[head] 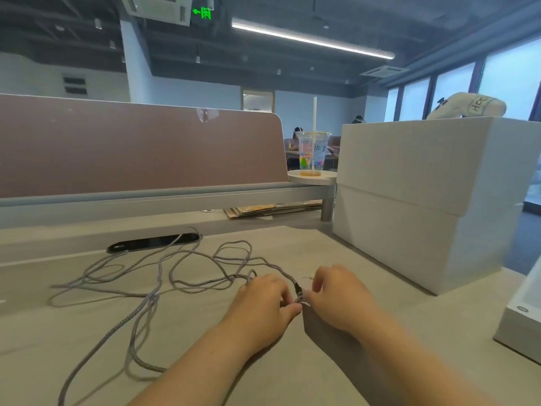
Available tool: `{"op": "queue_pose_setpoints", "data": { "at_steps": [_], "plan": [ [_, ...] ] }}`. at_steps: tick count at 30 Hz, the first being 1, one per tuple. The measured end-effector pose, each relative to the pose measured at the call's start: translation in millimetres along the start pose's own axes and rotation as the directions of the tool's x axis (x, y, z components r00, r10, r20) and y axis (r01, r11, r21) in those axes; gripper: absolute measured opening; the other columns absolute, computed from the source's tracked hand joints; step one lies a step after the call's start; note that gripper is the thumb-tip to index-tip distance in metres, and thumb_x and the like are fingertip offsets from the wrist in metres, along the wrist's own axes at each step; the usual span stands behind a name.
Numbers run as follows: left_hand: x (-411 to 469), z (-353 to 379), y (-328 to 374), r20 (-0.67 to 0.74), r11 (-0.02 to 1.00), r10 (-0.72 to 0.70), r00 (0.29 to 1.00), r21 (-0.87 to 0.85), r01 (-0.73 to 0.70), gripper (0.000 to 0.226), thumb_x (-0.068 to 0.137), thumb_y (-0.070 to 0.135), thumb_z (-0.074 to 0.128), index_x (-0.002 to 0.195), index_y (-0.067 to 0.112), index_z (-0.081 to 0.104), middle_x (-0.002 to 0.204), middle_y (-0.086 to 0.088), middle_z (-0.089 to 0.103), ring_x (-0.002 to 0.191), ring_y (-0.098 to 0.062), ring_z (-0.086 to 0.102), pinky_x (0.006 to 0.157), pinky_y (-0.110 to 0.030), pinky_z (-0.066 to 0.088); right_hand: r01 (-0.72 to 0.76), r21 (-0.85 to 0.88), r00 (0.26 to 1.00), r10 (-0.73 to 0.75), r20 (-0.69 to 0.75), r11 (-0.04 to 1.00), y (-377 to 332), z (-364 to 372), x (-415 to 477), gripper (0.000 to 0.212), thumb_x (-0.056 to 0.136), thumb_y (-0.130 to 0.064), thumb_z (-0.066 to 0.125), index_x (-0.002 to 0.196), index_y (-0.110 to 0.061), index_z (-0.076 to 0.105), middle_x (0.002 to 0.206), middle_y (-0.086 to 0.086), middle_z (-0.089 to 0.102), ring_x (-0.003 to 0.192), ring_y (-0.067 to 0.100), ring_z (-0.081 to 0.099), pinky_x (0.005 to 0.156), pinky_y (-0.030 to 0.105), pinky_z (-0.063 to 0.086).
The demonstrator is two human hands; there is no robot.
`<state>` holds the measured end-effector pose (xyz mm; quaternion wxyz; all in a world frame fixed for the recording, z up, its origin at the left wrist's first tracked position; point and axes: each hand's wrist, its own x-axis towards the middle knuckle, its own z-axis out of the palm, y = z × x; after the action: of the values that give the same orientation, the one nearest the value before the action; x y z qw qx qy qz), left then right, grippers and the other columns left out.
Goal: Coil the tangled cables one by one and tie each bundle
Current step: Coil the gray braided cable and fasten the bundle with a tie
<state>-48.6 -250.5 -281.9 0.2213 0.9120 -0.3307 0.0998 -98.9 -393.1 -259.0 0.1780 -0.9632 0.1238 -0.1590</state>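
My left hand [263, 300] and right hand [333, 297] meet low on the worktop [292, 376], both pinched closed on one end of the grey braided cable [187, 265]. The fingertips of each hand grip it at a small dark connector [298, 290] between them. From there the cable runs left and away in loose, crossing loops that lie flat on the surface, one strand reaching the black slot [152, 242] at the back and another trailing toward the near edge.

To the right, close by my right hand, stand two stacked white boxes [424, 200], and another white box [524, 315] sits at the far right edge. Behind the loops rises a brown divider panel [140, 148]; beside its end a plastic cup [312, 153] with a straw rests on a small round shelf [312, 177]. The worktop is pale beige. Beyond lie an open office, dark ceiling, strip light [313, 39] and windows [468, 83].
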Motion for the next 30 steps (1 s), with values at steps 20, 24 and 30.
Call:
{"op": "queue_pose_setpoints", "data": {
  "at_steps": [20,24,30],
  "plan": [
    [-115.6,-286.8,-50.1,-0.052,0.962,-0.130,0.990,-0.250,0.113,0.030,0.085,0.051,0.060,0.063,0.031,0.063,0.055,0.013,0.052,0.055,-0.004,0.047,0.057,-0.019,0.039,0.479,0.508,0.875,-0.348,-0.336,0.716,-181.4,-148.0,-18.9,0.026,0.078,-0.036,0.068,0.061,-0.016,0.063,0.049,-0.004,0.055,0.043,0.001,0.044,0.045,0.012,0.037],
    [-132.4,-299.7,-57.2,-0.127,0.894,-0.112,0.986,-0.445,0.045,0.034,0.090,0.045,0.057,0.060,0.030,0.059,0.053,0.012,0.045,0.048,-0.003,0.041,0.050,-0.016,0.033,0.437,0.633,0.885,-0.432,-0.174,0.639,-204.1,-137.4,-19.2,0.017,0.084,-0.026,0.065,0.068,-0.021,0.068,0.052,-0.005,0.058,0.047,0.003,0.046,0.050,0.020,0.038],
    [-114.7,-305.6,-29.4,-0.539,0.445,-0.402,0.741,-0.822,-0.357,0.035,0.075,0.042,0.051,0.055,0.020,0.070,0.066,0.001,0.068,0.060,-0.015,0.064,0.053,-0.024,0.049,0.410,0.730,0.852,-0.514,-0.093,0.547,-241.3,-119.6,-27.5,0.015,0.083,-0.016,0.066,0.069,-0.017,0.071,0.053,0.000,0.064,0.049,0.008,0.058,0.052,0.020,0.049]
  ]
}}
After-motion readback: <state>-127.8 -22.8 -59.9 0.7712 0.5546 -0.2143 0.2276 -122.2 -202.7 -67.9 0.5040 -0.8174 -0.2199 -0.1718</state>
